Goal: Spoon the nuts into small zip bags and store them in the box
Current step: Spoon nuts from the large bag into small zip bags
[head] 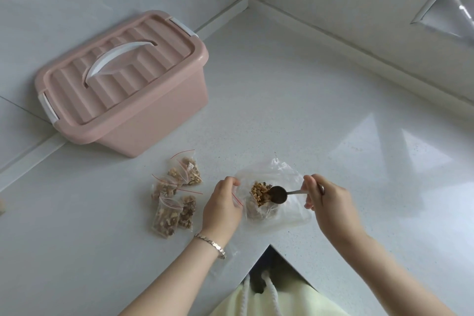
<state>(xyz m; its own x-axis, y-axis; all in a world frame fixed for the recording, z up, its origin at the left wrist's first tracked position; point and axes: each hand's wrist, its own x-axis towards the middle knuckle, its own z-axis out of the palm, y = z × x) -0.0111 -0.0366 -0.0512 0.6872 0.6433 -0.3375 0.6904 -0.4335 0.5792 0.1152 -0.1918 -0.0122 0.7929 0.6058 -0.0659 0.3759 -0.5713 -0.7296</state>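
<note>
Nearest me, my right hand (331,202) pinches the handle of a metal spoon (278,194) between thumb and fingertips, its dark bowl lying at the pile of nuts (260,191) inside a large clear plastic bag (287,213) spread on the white counter (295,110). My left hand (223,206) is closed on a small zip bag (237,199) with a red seal line, gripping it just beside the nut pile; I cannot tell whether its mouth is open.

I judge I am mid-scoop: the spoon looks empty or barely loaded, so the next move calls for digging it under the nuts, lifting level, and tipping into the small bag while my left fingers spread its mouth.

Just left of that hand lie the filled bags (177,192), several overlapping in a loose cluster, their red seals showing. They have not yet been stored.

Further back, against the wall, sits the pink box (123,95), lid on, white handle flat and both white latches down. It will need unlatching before anything goes in.
</note>
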